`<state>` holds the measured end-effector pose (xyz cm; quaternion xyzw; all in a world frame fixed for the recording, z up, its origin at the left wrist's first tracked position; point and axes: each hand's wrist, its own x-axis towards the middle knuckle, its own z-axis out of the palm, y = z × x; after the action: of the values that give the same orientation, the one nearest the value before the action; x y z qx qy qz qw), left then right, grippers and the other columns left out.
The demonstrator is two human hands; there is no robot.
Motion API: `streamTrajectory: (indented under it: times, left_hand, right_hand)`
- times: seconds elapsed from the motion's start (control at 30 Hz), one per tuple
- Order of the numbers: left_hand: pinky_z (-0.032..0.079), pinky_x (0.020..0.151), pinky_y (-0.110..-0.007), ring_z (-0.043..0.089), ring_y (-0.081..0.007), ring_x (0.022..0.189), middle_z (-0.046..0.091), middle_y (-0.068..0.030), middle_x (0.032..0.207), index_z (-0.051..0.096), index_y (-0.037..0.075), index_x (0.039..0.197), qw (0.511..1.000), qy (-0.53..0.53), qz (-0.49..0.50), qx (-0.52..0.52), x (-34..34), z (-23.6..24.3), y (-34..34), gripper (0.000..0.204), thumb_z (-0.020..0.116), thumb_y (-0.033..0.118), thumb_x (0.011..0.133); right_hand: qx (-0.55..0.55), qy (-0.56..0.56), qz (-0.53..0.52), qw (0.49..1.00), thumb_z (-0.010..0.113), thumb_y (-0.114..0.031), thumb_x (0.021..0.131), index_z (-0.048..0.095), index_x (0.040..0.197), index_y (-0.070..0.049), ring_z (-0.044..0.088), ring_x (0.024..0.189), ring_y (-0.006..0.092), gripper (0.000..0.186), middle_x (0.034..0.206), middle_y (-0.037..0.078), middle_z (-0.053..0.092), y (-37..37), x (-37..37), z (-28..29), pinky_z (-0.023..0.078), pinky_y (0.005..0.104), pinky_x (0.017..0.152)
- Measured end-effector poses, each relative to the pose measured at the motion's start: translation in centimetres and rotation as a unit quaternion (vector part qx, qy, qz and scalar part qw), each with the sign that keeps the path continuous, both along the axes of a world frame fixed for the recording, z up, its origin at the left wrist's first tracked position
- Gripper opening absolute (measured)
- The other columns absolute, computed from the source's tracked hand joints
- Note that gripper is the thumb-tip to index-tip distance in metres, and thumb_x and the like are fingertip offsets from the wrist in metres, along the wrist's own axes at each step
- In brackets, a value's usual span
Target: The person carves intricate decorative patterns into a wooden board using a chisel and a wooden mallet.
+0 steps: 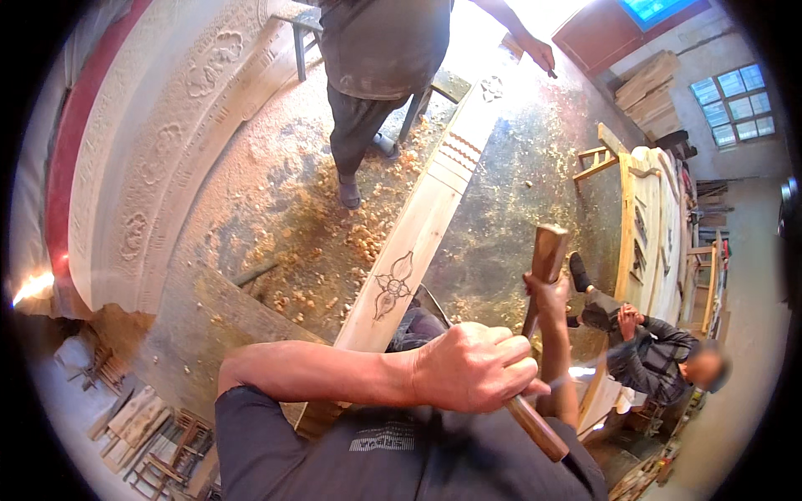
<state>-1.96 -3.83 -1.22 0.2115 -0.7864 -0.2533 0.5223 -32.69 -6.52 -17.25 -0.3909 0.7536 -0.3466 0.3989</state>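
Note:
My left hand (476,367) is closed around a wooden-handled chisel (539,434); its metal shank slants up-left behind my fingers. My right hand (547,296) grips the handle of a wooden mallet (550,246), raised just beyond my left hand, to the right. A long pale board (412,234) runs away from me beneath my hands, with a dark four-petal flower pattern (393,288) and wavy grooves farther along. My forearms partly hide its near end.
A co-worker (376,50) stands at the far left of the board, another (643,359) sits at right beside a bench with long timber and tools (643,225). Large carved panels (167,159) stand at left. Shavings (284,217) lie on the floor.

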Motion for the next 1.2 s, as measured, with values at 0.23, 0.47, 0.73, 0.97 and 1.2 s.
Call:
streamTrajectory:
  times: [0.23, 0.47, 0.73, 0.97, 1.2]
  left_hand:
    - [0.045, 0.050, -0.033, 0.056, -0.0178, 0.060, 0.046, -0.0040, 0.070, 0.051, 0.009, 0.074, 0.998, 0.024, 0.052, 0.017, 0.5, -0.5, -2.0, 0.036, 0.077, 0.030, 0.088]
    - [0.044, 0.050, -0.032, 0.056, -0.0172, 0.062, 0.043, -0.0031, 0.070, 0.050, 0.010, 0.074, 0.996, 0.010, 0.085, 0.027, 0.8, -0.9, -2.3, 0.037, 0.077, 0.032, 0.088]
    - [0.043, 0.048, -0.032, 0.055, -0.0172, 0.058, 0.046, -0.0027, 0.069, 0.054, 0.009, 0.073, 0.992, 0.044, 0.114, 0.036, 0.5, -1.3, -2.9, 0.039, 0.083, 0.033, 0.082]
    - [0.042, 0.048, -0.032, 0.054, -0.0160, 0.058, 0.044, -0.0025, 0.068, 0.053, 0.011, 0.070, 0.987, 0.066, 0.133, 0.064, 0.2, -1.1, -3.0, 0.041, 0.084, 0.035, 0.081]
    - [0.043, 0.047, -0.032, 0.054, -0.0164, 0.058, 0.044, -0.0022, 0.067, 0.050, 0.011, 0.069, 0.985, 0.069, 0.142, 0.072, 0.3, -0.8, -3.3, 0.044, 0.084, 0.035, 0.082]
  right_hand:
    - [0.098, -0.032, -0.034, 0.994, 0.082, -0.004, 0.076, 0.064, 0.091, -0.006, 0.061, 0.058, 0.0129, 0.023, 0.074, 0.001, 0.065, 6.8, -1.7, -6.0, 0.049, 0.0302, 0.053]
    - [0.200, -0.191, 0.004, 0.961, 0.077, -0.014, 0.088, 0.066, 0.103, -0.006, 0.065, 0.074, 0.0112, 0.021, 0.082, 0.005, 0.066, 4.8, 9.1, 6.5, 0.055, 0.0328, 0.063]
    - [0.197, -0.206, 0.034, 0.958, 0.077, -0.015, 0.088, 0.064, 0.108, -0.005, 0.065, 0.077, 0.0118, 0.026, 0.087, 0.006, 0.066, 5.5, 9.2, 3.6, 0.055, 0.0332, 0.065]
    - [0.176, -0.182, 0.045, 0.966, 0.076, -0.015, 0.089, 0.062, 0.112, -0.004, 0.065, 0.079, 0.0123, 0.030, 0.091, 0.008, 0.065, 5.0, 8.9, 2.7, 0.055, 0.0336, 0.067]
    - [0.168, -0.161, 0.044, 0.972, 0.076, -0.015, 0.090, 0.060, 0.117, -0.004, 0.065, 0.081, 0.0128, 0.034, 0.096, 0.009, 0.065, 5.1, 8.3, 2.4, 0.055, 0.0340, 0.069]
